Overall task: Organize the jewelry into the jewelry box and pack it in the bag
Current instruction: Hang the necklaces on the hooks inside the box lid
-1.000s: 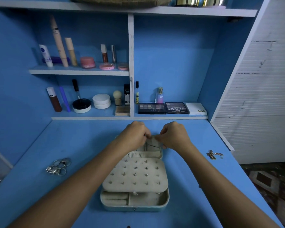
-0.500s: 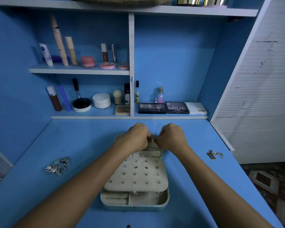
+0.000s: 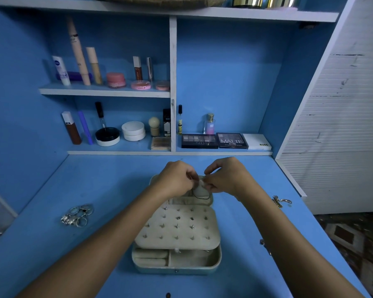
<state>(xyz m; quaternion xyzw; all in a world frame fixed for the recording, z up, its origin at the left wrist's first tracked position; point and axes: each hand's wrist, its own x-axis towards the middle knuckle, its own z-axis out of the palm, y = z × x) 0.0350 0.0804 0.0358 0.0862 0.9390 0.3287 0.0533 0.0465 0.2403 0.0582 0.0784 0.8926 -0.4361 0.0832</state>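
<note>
An open jewelry box [image 3: 177, 258] is seen on the blue table [image 3: 52, 244], near the middle and closer to the front edge than to the back. Its cream earring panel [image 3: 178, 227] is folded down over the base and is studded with small earrings in rows. Beyond the panel the raised lid section [image 3: 202, 201] is seen, with a thin dark chain [image 3: 202, 197] draped across its pocket.

Both hands are held over the lid's far edge, close together. The left hand [image 3: 177, 179] is curled with its fingertips pinched, and the right hand [image 3: 225, 176] is likewise curled with thumb and forefinger pressed together. What is pinched is too small to be made out; a fine piece seems to be gripped between the two hands, but it cannot be told for certain.

A cluster of silver rings [image 3: 78, 215] is laid near the left edge of the table, well apart from the box. A gold-toned chain with a clasp [image 3: 281, 202] is laid near the right edge. Another small metal piece [image 3: 265, 246] is seen at the right edge, partly hidden by the right forearm.

At the back of the table, shelves [image 3: 103, 92] are filled with cosmetics, and eyeshadow palettes [image 3: 232, 140] are set to the right of the divider.
</note>
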